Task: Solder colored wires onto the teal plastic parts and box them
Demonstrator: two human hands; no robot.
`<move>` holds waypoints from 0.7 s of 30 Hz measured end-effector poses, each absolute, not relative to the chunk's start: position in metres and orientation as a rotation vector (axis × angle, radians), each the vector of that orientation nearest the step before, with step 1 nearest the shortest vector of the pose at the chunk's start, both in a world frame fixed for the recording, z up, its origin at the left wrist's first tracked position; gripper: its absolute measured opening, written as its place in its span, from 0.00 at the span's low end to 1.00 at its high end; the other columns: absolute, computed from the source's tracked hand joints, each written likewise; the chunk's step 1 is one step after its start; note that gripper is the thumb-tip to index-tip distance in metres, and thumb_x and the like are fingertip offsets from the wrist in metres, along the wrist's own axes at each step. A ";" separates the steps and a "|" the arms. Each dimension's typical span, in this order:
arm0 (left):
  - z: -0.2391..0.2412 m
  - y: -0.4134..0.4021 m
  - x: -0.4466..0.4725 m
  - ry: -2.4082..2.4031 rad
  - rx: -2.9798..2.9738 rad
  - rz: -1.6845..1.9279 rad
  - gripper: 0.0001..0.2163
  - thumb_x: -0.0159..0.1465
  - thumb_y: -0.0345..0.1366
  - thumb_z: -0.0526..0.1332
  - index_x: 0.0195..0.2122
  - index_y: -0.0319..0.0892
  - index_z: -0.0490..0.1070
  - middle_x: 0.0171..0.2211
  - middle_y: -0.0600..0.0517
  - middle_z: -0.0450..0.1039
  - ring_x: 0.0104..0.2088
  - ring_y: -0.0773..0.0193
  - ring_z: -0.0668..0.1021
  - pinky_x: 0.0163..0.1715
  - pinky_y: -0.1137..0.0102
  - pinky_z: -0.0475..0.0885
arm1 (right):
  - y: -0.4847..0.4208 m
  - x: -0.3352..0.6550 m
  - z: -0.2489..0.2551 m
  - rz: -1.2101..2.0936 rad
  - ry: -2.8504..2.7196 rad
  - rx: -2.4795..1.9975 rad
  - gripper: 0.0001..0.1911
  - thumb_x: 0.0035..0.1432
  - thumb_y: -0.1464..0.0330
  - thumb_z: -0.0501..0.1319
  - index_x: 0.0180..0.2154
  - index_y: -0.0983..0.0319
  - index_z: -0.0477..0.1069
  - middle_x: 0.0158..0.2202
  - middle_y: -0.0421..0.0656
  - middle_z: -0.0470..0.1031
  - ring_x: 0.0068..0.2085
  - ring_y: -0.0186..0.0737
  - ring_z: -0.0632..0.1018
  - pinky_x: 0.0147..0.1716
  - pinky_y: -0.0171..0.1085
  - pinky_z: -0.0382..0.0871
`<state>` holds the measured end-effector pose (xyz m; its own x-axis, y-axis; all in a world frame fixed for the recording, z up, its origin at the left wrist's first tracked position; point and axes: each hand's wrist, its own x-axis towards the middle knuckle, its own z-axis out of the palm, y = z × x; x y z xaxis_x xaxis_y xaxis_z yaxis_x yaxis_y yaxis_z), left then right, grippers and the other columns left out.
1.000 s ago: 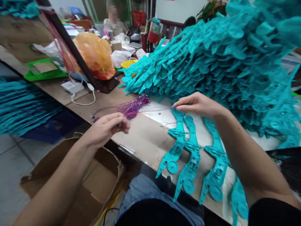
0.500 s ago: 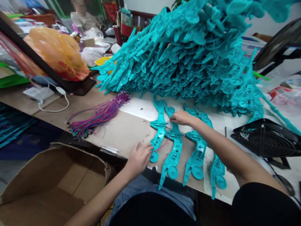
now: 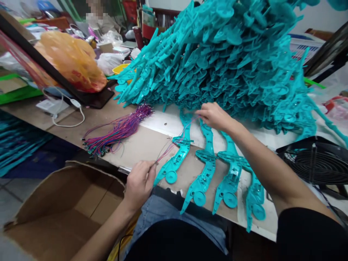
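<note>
Wires, just a few thin strands, ran slantwise between the two hands, pink and reddish for the most part, with a darker one bowing away from the rest down at the lower end. The left hand had that lower end, thumb and forefinger pinched together, close to the front edge of the table; the right hand had the upper end, fingertips together on it, up by the teal pile! In between, the strands crossed in front of the leftmost of four teal plastic pieces, and whether they touched it, you couldn't tell. Any writing? Red print on the orange bag at the back left, but too creased and blurred to read. And there, left of the pieces, a bundle of wires lay flat on the table, red, purple and blue along its length, dark ends clustered near the edge, a paler tuft at the far end.
</note>
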<state>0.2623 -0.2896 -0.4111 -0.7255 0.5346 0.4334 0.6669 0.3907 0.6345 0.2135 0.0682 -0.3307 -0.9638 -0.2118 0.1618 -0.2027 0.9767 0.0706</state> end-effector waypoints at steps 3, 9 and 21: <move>-0.423 -0.291 0.264 -2.514 -1.078 -0.975 0.09 0.67 0.33 0.53 0.43 0.44 0.72 0.29 0.48 0.72 0.33 0.57 0.74 0.36 0.61 0.67 | 0.059 0.181 -0.351 0.029 -2.799 0.407 0.18 0.63 0.71 0.50 0.48 0.62 0.73 0.44 0.53 0.72 0.50 0.51 0.68 0.53 0.53 0.56; -0.464 -0.286 0.277 -2.655 -1.111 -0.736 0.13 0.67 0.33 0.52 0.46 0.44 0.75 0.32 0.45 0.71 0.34 0.54 0.72 0.35 0.60 0.68 | 0.052 0.165 -0.425 0.515 -3.018 0.370 0.27 0.44 0.79 0.52 0.47 0.65 0.75 0.53 0.52 0.72 0.55 0.47 0.70 0.58 0.48 0.62; -0.451 -0.366 0.144 -2.489 -0.303 -0.891 0.13 0.65 0.39 0.56 0.46 0.43 0.74 0.46 0.42 0.71 0.50 0.50 0.71 0.51 0.55 0.66 | 0.016 0.127 -0.387 0.540 -2.868 0.210 0.21 0.51 0.73 0.51 0.43 0.63 0.77 0.45 0.49 0.78 0.46 0.47 0.77 0.47 0.43 0.70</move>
